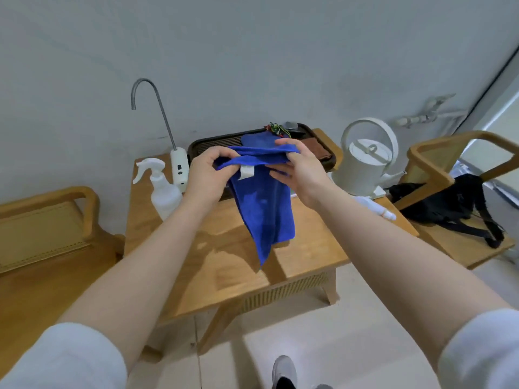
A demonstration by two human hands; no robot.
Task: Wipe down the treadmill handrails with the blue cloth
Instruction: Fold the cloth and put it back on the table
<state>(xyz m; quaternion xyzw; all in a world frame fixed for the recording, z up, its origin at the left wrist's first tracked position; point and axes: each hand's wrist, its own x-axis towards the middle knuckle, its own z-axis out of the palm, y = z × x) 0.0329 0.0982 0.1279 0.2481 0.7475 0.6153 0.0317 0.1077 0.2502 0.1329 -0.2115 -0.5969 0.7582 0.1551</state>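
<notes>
A blue cloth (264, 211) with a small white label hangs in the air above a wooden side table (311, 248). My left hand (209, 175) pinches its upper left edge. My right hand (302, 171) grips the upper right edge, with fingers curled over the fold. The cloth's lower corner droops toward the tabletop. No treadmill or handrail is in view.
On the table stand a white spray bottle (163, 189), a white water dispenser with a curved metal spout (178, 167), a dark tray (213, 143) and a white kettle (366, 164). Wooden chairs flank the table; the right chair (438, 161) holds a black bag (455, 206).
</notes>
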